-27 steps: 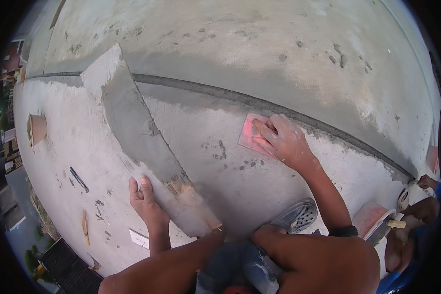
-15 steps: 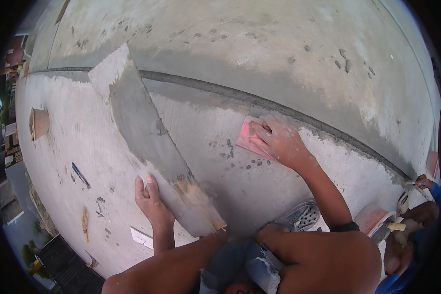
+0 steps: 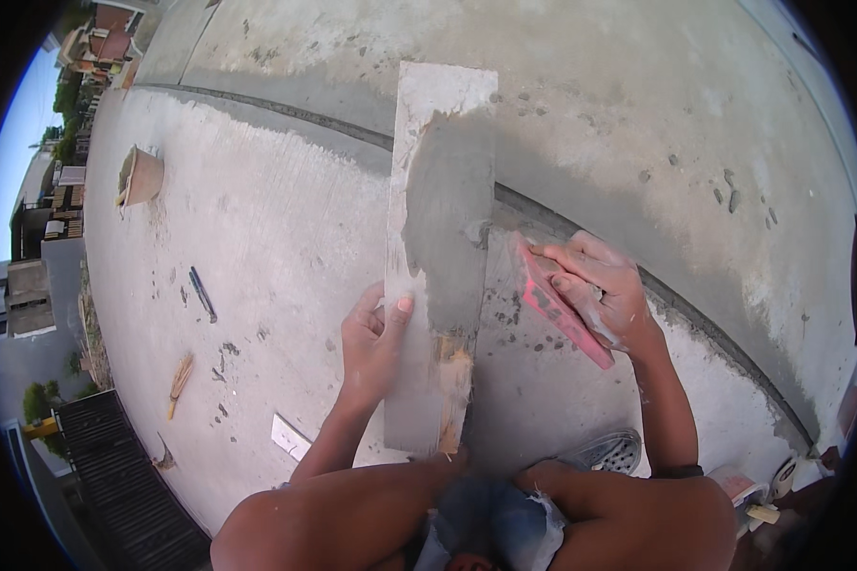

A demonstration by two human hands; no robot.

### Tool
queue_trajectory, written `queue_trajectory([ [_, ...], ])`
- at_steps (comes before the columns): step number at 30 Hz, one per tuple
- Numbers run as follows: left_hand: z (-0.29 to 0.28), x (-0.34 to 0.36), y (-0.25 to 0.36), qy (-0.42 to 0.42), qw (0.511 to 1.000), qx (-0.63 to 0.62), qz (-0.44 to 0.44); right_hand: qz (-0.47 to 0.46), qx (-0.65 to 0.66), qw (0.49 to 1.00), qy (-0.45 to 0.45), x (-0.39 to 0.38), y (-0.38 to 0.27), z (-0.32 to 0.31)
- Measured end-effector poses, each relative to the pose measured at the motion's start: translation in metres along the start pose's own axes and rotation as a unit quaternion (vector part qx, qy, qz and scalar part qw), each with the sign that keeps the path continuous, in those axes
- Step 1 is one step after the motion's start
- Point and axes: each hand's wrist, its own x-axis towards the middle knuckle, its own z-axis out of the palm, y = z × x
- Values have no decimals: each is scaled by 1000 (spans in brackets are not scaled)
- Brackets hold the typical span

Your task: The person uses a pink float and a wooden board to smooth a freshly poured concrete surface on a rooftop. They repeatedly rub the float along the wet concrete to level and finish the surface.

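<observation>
At the far left edge of the frame, rooftops, trees and a strip of sky show beyond the edge of a grey concrete slab [image 3: 257, 219]. On the slab at the upper left sits a round basin [image 3: 143, 176], below it a dark slim tool [image 3: 202, 294] lies flat, and lower still a small brush [image 3: 179, 381] and a pale flat scrap [image 3: 289, 438] rest on the concrete. Left of centre the left hand [image 3: 376, 338] is closed on the left edge of a long wooden board [image 3: 438, 257], thumb laid on its face; the board runs from the lower middle up to the upper middle of the frame, its middle stretch coated with wet grey mortar. Just right of the board, touching its right edge, the right hand [image 3: 600, 290] grips a red plastic float [image 3: 560, 309] tilted on edge. A dark mortar seam [image 3: 714, 333] runs diagonally behind, where the slab meets a plastered wall [image 3: 638, 105]. At the bottom middle and right are the person's knees and a patterned shoe [image 3: 611, 452].
</observation>
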Motion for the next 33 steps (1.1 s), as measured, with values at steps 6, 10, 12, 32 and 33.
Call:
queue_trajectory([
  [6, 6, 4, 9, -67, 997, 34, 22, -39, -21, 996, -78, 30, 4, 26],
  [10, 17, 5, 0, -25, 999, 26, 31, 76, 263, 955, -116, -22, 6, 58],
  [12, 15, 3, 2, 6, 999, 25, 39, 153, 464, 866, -108, -44, 20, 66],
  [32, -47, -9, -53, 133, 990, -25, 50, -70, -428, 899, 65, -10, 103, 52],
  [33, -47, -9, -52, 130, 990, -19, 46, -48, -414, 908, 24, -11, 98, 54],
])
